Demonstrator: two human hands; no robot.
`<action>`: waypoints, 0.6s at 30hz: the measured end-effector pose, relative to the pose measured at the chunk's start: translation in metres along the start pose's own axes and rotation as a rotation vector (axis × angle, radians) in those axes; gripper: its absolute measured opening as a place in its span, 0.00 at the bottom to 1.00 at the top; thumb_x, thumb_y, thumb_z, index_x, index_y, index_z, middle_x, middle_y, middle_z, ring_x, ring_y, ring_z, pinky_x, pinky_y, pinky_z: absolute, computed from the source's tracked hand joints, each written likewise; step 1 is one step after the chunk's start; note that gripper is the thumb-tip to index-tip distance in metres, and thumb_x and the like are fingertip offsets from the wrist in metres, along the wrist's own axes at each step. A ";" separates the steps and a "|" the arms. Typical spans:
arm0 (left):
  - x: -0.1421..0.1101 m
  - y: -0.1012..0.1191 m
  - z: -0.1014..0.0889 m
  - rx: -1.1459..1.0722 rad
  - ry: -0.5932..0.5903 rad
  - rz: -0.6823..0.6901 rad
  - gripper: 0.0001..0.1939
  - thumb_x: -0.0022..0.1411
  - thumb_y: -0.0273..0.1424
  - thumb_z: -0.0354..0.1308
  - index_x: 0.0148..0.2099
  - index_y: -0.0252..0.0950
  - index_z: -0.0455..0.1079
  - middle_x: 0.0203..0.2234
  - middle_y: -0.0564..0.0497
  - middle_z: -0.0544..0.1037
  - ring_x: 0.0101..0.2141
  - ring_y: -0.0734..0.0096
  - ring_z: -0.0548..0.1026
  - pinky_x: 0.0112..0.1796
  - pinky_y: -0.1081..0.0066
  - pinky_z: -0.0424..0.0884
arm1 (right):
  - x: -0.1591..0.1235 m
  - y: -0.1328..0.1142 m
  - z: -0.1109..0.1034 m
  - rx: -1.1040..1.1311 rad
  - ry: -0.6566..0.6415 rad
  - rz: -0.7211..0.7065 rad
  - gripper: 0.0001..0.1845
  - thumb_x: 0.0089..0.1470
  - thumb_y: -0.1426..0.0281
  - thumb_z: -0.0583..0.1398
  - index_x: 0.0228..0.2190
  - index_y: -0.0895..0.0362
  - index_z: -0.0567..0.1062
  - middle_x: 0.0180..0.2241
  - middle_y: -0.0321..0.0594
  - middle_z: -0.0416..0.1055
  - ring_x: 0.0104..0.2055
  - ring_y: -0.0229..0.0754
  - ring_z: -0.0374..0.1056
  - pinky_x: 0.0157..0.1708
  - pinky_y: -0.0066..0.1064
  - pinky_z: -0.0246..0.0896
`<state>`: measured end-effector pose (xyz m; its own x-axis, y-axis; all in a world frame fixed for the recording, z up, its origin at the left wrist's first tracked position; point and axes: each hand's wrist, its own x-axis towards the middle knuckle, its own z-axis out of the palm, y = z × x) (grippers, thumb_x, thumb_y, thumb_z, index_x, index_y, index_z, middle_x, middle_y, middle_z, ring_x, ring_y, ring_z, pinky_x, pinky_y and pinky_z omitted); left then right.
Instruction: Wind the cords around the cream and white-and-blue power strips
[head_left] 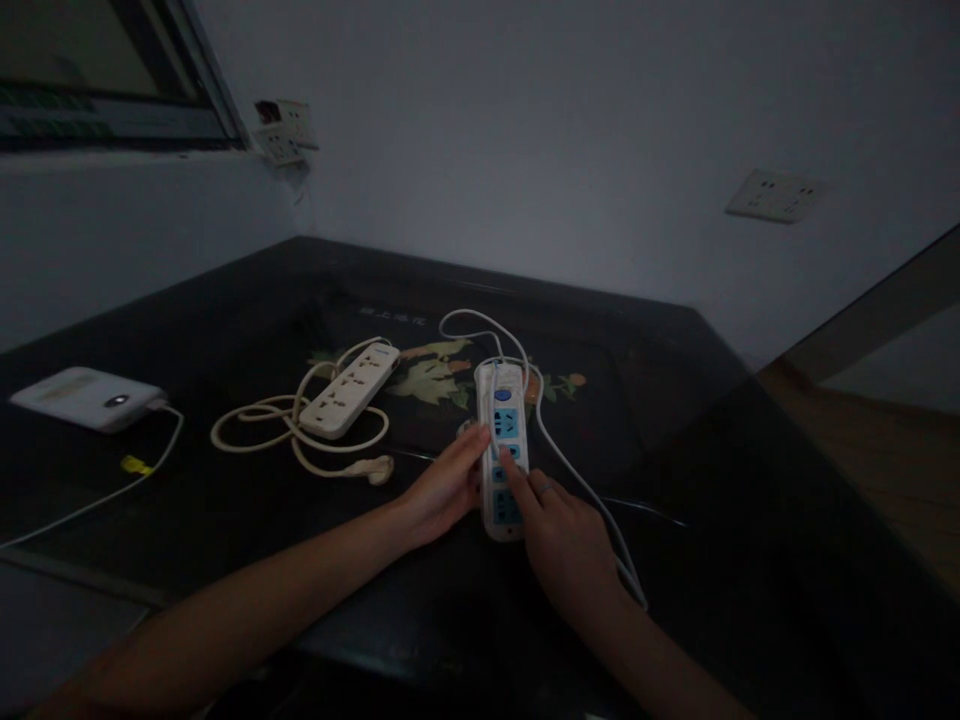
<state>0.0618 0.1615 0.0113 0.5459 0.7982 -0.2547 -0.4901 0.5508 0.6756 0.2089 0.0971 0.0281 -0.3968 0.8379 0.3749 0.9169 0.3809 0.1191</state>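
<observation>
Two bare forearms (274,590) reach in nearest my camera. Leftmost, I see one smooth, round-cornered white device (86,398) with one thin cable (166,450); next, on the glossy black table (247,520), one oblong cream power strip (351,388) with three sockets, one looped cord (259,408) and one plug (373,469). My left hand (442,492) has its fingers around the side of one blue-socketed strip (491,505); my right hand (570,540) touches its face, index finger extended, though I cannot tell whether it grips.
</observation>
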 end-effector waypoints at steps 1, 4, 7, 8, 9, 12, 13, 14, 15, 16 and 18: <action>-0.001 -0.001 0.001 -0.016 -0.020 -0.013 0.18 0.62 0.41 0.57 0.52 0.41 0.66 0.45 0.47 0.75 0.43 0.64 0.74 0.44 0.63 0.70 | 0.000 0.002 0.000 0.002 -0.001 0.008 0.40 0.49 0.84 0.49 0.63 0.53 0.50 0.34 0.43 0.75 0.29 0.42 0.71 0.24 0.29 0.63; -0.003 -0.002 0.004 -0.044 -0.081 -0.037 0.17 0.63 0.39 0.56 0.53 0.43 0.64 0.47 0.48 0.74 0.46 0.64 0.73 0.48 0.63 0.68 | 0.001 0.009 0.001 0.032 -0.005 0.046 0.38 0.51 0.84 0.49 0.62 0.52 0.53 0.35 0.43 0.75 0.29 0.41 0.71 0.24 0.28 0.63; -0.004 -0.002 0.006 -0.027 -0.085 -0.041 0.17 0.64 0.37 0.56 0.54 0.43 0.64 0.46 0.48 0.74 0.46 0.65 0.73 0.48 0.64 0.68 | 0.002 0.017 0.000 0.080 0.014 0.078 0.31 0.55 0.80 0.50 0.60 0.54 0.59 0.33 0.42 0.74 0.27 0.40 0.71 0.23 0.27 0.60; -0.005 -0.002 0.006 -0.016 -0.079 -0.044 0.17 0.64 0.37 0.56 0.54 0.43 0.64 0.46 0.48 0.74 0.46 0.66 0.74 0.47 0.65 0.68 | 0.002 0.019 -0.001 0.096 0.030 0.083 0.29 0.56 0.79 0.50 0.59 0.55 0.61 0.31 0.42 0.73 0.26 0.40 0.70 0.22 0.27 0.60; -0.005 -0.002 0.007 0.000 -0.073 -0.048 0.17 0.64 0.37 0.56 0.54 0.44 0.64 0.46 0.48 0.74 0.46 0.66 0.74 0.47 0.65 0.68 | 0.003 0.020 -0.002 0.109 0.047 0.084 0.27 0.57 0.78 0.50 0.58 0.55 0.62 0.30 0.41 0.73 0.25 0.39 0.70 0.22 0.27 0.59; -0.007 -0.001 0.006 0.038 -0.083 -0.068 0.19 0.64 0.38 0.55 0.56 0.46 0.62 0.47 0.48 0.74 0.46 0.64 0.74 0.44 0.64 0.69 | 0.003 0.021 -0.004 0.132 0.076 0.045 0.28 0.58 0.78 0.50 0.59 0.55 0.62 0.29 0.40 0.72 0.24 0.38 0.68 0.22 0.26 0.59; -0.007 -0.001 0.006 0.041 -0.093 -0.071 0.20 0.64 0.39 0.55 0.57 0.46 0.61 0.48 0.48 0.73 0.46 0.63 0.74 0.44 0.64 0.69 | 0.003 0.021 -0.005 0.134 0.076 0.021 0.29 0.58 0.79 0.49 0.60 0.55 0.61 0.30 0.41 0.73 0.24 0.38 0.68 0.22 0.26 0.59; -0.008 -0.002 0.006 0.040 -0.103 -0.069 0.21 0.63 0.39 0.56 0.58 0.47 0.61 0.48 0.48 0.73 0.46 0.63 0.73 0.44 0.63 0.69 | 0.003 0.020 -0.006 0.135 0.077 -0.003 0.30 0.57 0.79 0.49 0.60 0.55 0.59 0.30 0.41 0.73 0.24 0.38 0.68 0.22 0.27 0.59; -0.008 -0.002 0.006 0.037 -0.110 -0.065 0.22 0.63 0.39 0.56 0.59 0.47 0.60 0.49 0.48 0.73 0.47 0.62 0.73 0.45 0.63 0.69 | 0.003 0.019 -0.006 0.134 0.081 -0.026 0.31 0.57 0.80 0.49 0.61 0.55 0.58 0.31 0.41 0.73 0.24 0.38 0.67 0.22 0.27 0.59; -0.008 -0.002 0.006 0.035 -0.113 -0.060 0.23 0.63 0.38 0.57 0.59 0.47 0.60 0.49 0.48 0.73 0.47 0.62 0.73 0.45 0.63 0.69 | 0.003 0.018 -0.006 0.133 0.086 -0.046 0.31 0.56 0.80 0.49 0.61 0.56 0.58 0.31 0.41 0.73 0.24 0.38 0.67 0.22 0.27 0.60; -0.008 -0.003 0.006 0.036 -0.110 -0.043 0.24 0.62 0.37 0.58 0.59 0.47 0.60 0.48 0.48 0.73 0.47 0.62 0.73 0.46 0.63 0.68 | 0.002 0.016 -0.006 0.133 0.100 -0.076 0.32 0.56 0.81 0.49 0.61 0.56 0.58 0.31 0.42 0.73 0.25 0.38 0.68 0.23 0.27 0.61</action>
<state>0.0630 0.1519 0.0151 0.6382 0.7412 -0.2082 -0.4407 0.5734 0.6906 0.2228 0.1027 0.0365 -0.4520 0.7643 0.4600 0.8682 0.4953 0.0302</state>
